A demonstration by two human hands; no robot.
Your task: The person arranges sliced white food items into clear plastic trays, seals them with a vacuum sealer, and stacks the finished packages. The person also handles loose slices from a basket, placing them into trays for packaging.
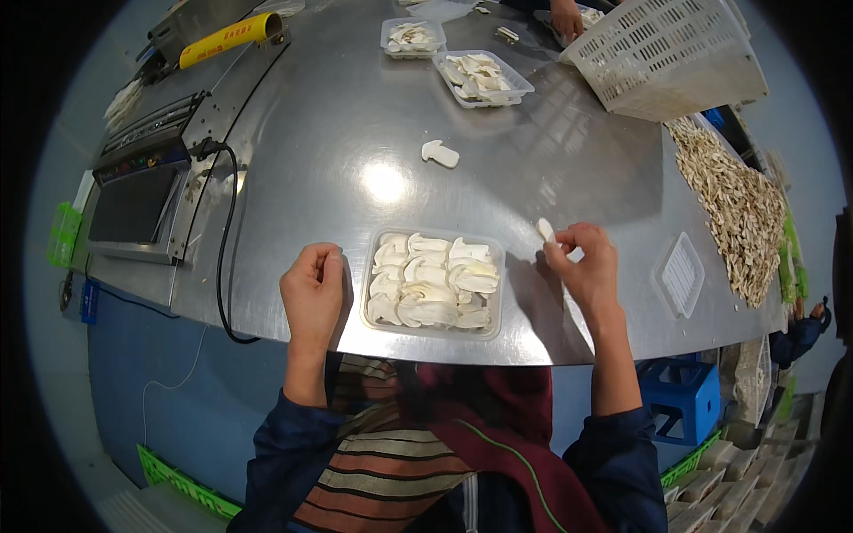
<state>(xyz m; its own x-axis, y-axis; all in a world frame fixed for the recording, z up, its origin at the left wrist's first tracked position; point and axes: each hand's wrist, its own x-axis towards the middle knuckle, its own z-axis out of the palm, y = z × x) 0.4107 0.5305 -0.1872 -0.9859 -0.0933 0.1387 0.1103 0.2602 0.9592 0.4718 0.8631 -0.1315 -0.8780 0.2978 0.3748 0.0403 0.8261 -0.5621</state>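
Observation:
Between the thumb and fingers of my right hand (586,263) is a pale mushroom slice (545,230), held just above the steel table (300,166). My left hand (313,286) is curled into a loose fist at the table's front edge, with nothing visible in it. A clear plastic tray (500,313) lies between the two hands. Overlapping mushroom slices (426,270) cover most of its floor in rough rows. Beyond the tray, a single mushroom slice (440,154) lies flat on the steel.
Two filled plastic trays (483,78) (413,38) stand farther back. At right are a white perforated crate (666,60), a heap of dried slices (733,213) and a plastic tray (681,274). Another person's hand (566,18) is beside the crate. A wrapping machine (136,200) with a black cable (230,266) stands left.

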